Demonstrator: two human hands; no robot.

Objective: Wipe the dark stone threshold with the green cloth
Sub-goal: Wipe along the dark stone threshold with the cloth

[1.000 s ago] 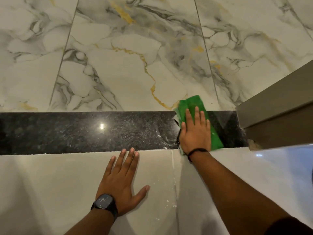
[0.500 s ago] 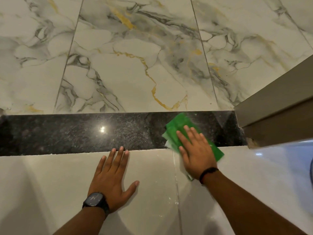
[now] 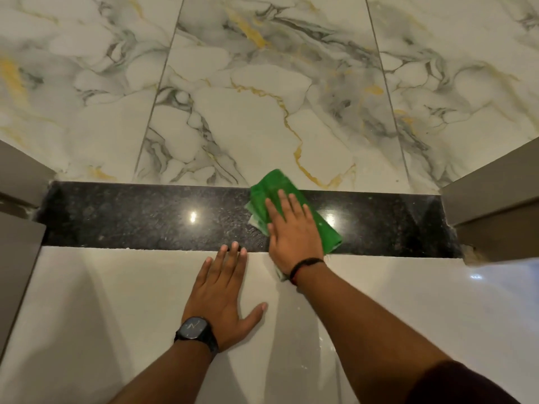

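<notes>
Marble floor flanks the dark stone threshold (image 3: 131, 217), running nine to three; your right hand (image 3: 293, 231) presses flat, fingers (image 3: 281, 199) extended, on the green cloth (image 3: 271, 185), unwiped stone toward nine.

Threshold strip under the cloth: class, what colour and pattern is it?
Black, finely speckled polished stone threshold, with glossy light reflections; the head view shows it.

Head view, steeply down (close) at floor (image 3: 87, 316).
</notes>
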